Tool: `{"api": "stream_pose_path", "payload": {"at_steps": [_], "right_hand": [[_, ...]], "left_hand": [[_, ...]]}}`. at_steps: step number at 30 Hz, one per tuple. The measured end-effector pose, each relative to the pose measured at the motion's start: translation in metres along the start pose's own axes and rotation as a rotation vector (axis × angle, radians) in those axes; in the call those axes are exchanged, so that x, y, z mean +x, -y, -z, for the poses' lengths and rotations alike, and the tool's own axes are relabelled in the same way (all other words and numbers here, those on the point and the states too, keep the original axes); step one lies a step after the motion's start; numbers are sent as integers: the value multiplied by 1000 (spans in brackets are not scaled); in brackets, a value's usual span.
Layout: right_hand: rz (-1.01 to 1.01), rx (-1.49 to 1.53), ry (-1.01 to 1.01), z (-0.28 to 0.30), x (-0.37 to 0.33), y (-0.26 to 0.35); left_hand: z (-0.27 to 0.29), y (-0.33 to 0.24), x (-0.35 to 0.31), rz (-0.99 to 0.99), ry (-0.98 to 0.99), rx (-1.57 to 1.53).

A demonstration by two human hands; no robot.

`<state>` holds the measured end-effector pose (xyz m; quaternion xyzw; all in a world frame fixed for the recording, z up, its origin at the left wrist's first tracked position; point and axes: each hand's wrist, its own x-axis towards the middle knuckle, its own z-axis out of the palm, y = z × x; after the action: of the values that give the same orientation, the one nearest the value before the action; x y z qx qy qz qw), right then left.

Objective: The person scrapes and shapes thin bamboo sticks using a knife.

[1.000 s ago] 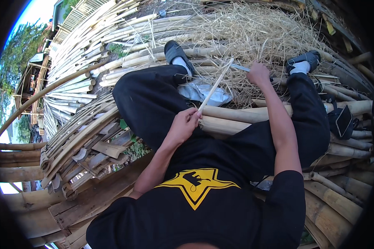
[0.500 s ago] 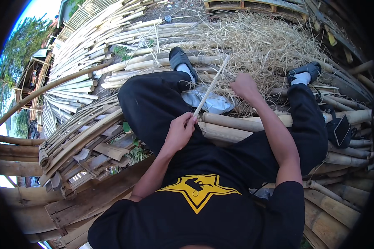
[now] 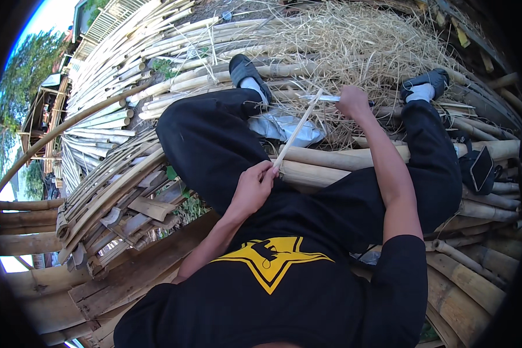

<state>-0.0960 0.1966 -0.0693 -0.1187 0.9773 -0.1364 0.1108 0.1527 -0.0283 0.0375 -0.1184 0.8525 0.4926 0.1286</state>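
Observation:
A thin pale bamboo strip (image 3: 298,129) slants up and away from my left hand (image 3: 254,187), which pinches its near end above my lap. In my right hand (image 3: 354,102) is a knife (image 3: 326,98), its bright blade pointing left. The blade meets or crosses the strip close to the far tip; whether it bites into it I cannot tell. My right fingers wrap the handle, which is mostly hidden. Below the strip lies a crumpled white sack (image 3: 293,132), between my legs, beside thick bamboo poles (image 3: 330,158).
A heap of pale shavings (image 3: 377,52) spreads beyond my feet. Long bamboo poles (image 3: 116,58) lie stacked at the far left, with split bamboo pieces (image 3: 122,203) piled nearer. A curved pole (image 3: 69,127) crosses the left side. A phone (image 3: 480,169) sits by my right knee.
My right hand has moved slightly up and right, and the knife blade now shows clearly across the strip's far end. My left hand keeps its pinch. The whole view has shifted slightly.

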Motion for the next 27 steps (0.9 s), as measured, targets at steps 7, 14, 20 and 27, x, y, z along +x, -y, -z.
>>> {"api": "stream_pose_path", "payload": {"at_steps": [7,14,20,27], "right_hand": [[5,-57,-68,7,14,-27],[-449,223,-359,73,18,-111],[-175,705,-331,97,35,-21],[-51,1104,212,96,-19,43]], "left_hand": [[-3,-12,6,-45,-24,7],[21,-11,4,-5,-26,-90],[17,-2,1,-40,-33,-77],[16,-11,1,-40,-21,-150]]}}
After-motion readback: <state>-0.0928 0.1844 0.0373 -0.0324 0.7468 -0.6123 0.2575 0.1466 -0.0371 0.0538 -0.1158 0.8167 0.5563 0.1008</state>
